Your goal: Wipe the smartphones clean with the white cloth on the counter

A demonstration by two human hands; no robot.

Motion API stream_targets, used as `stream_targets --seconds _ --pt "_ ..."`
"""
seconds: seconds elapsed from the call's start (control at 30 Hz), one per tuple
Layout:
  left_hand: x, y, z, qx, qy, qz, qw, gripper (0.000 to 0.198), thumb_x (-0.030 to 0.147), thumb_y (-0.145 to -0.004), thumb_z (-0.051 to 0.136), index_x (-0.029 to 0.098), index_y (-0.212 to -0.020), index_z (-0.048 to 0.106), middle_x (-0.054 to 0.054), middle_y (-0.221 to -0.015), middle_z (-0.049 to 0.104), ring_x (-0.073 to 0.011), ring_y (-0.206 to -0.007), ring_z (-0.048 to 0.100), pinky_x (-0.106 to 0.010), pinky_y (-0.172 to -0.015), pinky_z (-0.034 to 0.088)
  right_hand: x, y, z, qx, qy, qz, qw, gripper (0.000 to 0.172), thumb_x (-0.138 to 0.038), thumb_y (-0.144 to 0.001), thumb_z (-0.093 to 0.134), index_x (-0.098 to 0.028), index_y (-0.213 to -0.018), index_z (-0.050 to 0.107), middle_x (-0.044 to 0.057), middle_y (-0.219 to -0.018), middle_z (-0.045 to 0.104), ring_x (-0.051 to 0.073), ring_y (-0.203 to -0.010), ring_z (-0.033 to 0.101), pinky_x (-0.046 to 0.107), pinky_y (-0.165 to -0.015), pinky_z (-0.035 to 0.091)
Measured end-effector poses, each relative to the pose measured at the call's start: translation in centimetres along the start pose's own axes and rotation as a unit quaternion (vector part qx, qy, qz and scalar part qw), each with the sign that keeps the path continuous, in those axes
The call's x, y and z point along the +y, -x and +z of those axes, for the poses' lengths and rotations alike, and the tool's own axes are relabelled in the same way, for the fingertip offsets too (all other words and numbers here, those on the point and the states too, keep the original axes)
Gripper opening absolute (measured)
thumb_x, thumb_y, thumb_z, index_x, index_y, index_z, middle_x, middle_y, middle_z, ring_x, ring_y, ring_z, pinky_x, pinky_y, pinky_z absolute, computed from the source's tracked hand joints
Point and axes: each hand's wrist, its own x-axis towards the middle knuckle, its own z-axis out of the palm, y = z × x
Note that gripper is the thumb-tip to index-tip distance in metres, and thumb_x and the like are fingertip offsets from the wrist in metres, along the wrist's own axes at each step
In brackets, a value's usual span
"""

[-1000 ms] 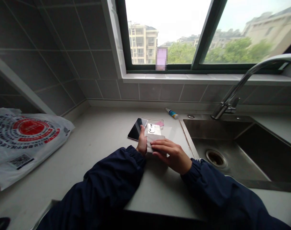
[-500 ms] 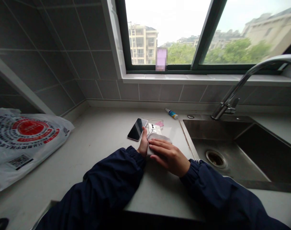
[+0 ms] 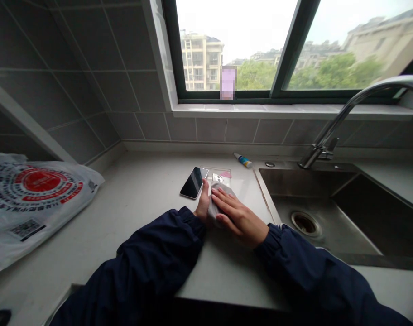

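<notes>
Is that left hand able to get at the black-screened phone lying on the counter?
Probably yes: the black-screened phone lies right beside the left hand, with nothing on top, though that hand seems busy holding the white phone.

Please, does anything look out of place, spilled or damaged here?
One oddity: the purple patch low on the window is broken into coarse squares, so what it is cannot be told. I see no spill or damage.

Right hand (image 3: 242, 219) shifted forward, gray cloth (image 3: 213, 210) now partly covering phone cameras (image 3: 218, 179)
</notes>
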Motion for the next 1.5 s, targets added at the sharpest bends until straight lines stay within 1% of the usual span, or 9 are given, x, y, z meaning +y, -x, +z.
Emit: stream_targets --seconds 0.17,0.33,0.43,0.6,0.77,0.9,1.07,1.23,1.5 --pt "0.3 -0.3 -0.5 0.010 0.003 0.019 1.000 0.091 0.083 -0.092 0.020 0.009 -0.087 0.072 -0.018 -0.077 0.073 -0.0310 -0.089 0.074 -0.043 -0.094 0.057 -0.5 -0.1 -0.5 -0.004 0.004 -0.033 0.999 0.053 -0.031 -0.105 0.051 -0.016 -0.156 0.046 0.017 -0.157 0.049 0.033 -0.149 0.041 0.059 -0.120 0.040" --pt "0.7 -0.5 -0.7 0.008 0.013 0.018 1.000 0.095 0.084 -0.091 0.023 0.007 -0.118 0.070 -0.020 -0.091 0.075 -0.0351 -0.096 0.074 -0.049 -0.093 0.057 -0.9 0.0 -0.6 0.013 -0.013 -0.064 0.998 0.052 -0.026 -0.100 0.060 -0.023 -0.151 0.053 0.012 -0.150 0.058 0.031 -0.145 0.048 0.056 -0.117 0.046" --pt "0.8 -0.4 -0.7 0.020 0.009 0.033 0.999 0.092 0.083 -0.091 0.026 0.009 -0.129 0.066 -0.019 -0.096 0.076 -0.0334 -0.094 0.075 -0.047 -0.092 0.057 -0.9 0.1 -0.4 0.028 -0.030 -0.081 0.996 0.051 -0.024 -0.097 0.065 -0.025 -0.147 0.057 0.011 -0.147 0.062 0.029 -0.143 0.051 0.053 -0.117 0.047" --pt "0.9 -0.2 -0.5 0.013 0.015 0.034 0.999 0.090 0.081 -0.094 0.023 0.011 -0.134 0.063 -0.018 -0.099 0.075 -0.0317 -0.091 0.075 -0.045 -0.089 0.058 -0.9 0.1 -0.3 0.050 -0.043 -0.088 0.994 0.041 -0.023 -0.096 0.067 -0.023 -0.137 0.066 0.010 -0.138 0.069 0.027 -0.136 0.059 0.049 -0.115 0.051" --pt "0.8 -0.1 -0.6 0.024 0.014 0.032 0.999 0.100 0.086 -0.089 0.021 0.006 -0.134 0.061 -0.022 -0.100 0.074 -0.0347 -0.097 0.074 -0.047 -0.091 0.057 -1.0 0.0 -0.6 0.064 -0.047 -0.083 0.993 0.030 -0.023 -0.097 0.065 -0.024 -0.126 0.073 0.007 -0.127 0.075 0.024 -0.126 0.068 0.045 -0.112 0.054" --pt "0.9 0.0 -0.4 0.005 0.028 0.036 0.999 0.100 0.084 -0.091 0.017 0.006 -0.137 0.060 -0.023 -0.108 0.074 -0.0371 -0.105 0.072 -0.049 -0.096 0.055 -1.0 -0.1 -1.0 0.072 -0.044 -0.072 0.994 0.024 -0.023 -0.098 0.064 -0.024 -0.117 0.077 0.006 -0.121 0.078 0.024 -0.119 0.072 0.044 -0.111 0.055" --pt "1.1 0.2 0.0 0.004 0.038 0.055 0.998 0.089 0.074 -0.097 0.017 0.009 -0.142 0.057 -0.021 -0.114 0.073 -0.0352 -0.107 0.072 -0.048 -0.100 0.053 -0.6 0.0 -1.1 0.076 -0.024 -0.051 0.995 0.024 -0.021 -0.098 0.061 -0.024 -0.116 0.077 0.007 -0.121 0.078 0.025 -0.120 0.071 0.049 -0.114 0.050" --pt "1.1 0.3 0.2 -0.007 0.041 0.052 0.998 0.088 0.072 -0.098 0.017 0.008 -0.141 0.058 -0.022 -0.109 0.074 -0.0354 -0.104 0.072 -0.051 -0.099 0.053 -0.4 0.0 -1.1 0.075 0.021 -0.017 0.997 0.026 -0.022 -0.099 0.060 -0.026 -0.119 0.076 0.008 -0.126 0.076 0.027 -0.125 0.068 0.055 -0.120 0.040" --pt "0.9 -0.3 -0.3 -0.006 0.016 0.058 0.998 0.090 0.073 -0.098 0.019 0.003 -0.141 0.057 -0.023 -0.112 0.074 -0.0357 -0.111 0.070 -0.050 -0.104 0.050 0.0 0.1 -0.9 0.061 0.061 0.043 0.995 0.033 -0.026 -0.103 0.054 -0.025 -0.131 0.070 0.009 -0.137 0.070 0.030 -0.135 0.060 0.059 -0.117 0.043"
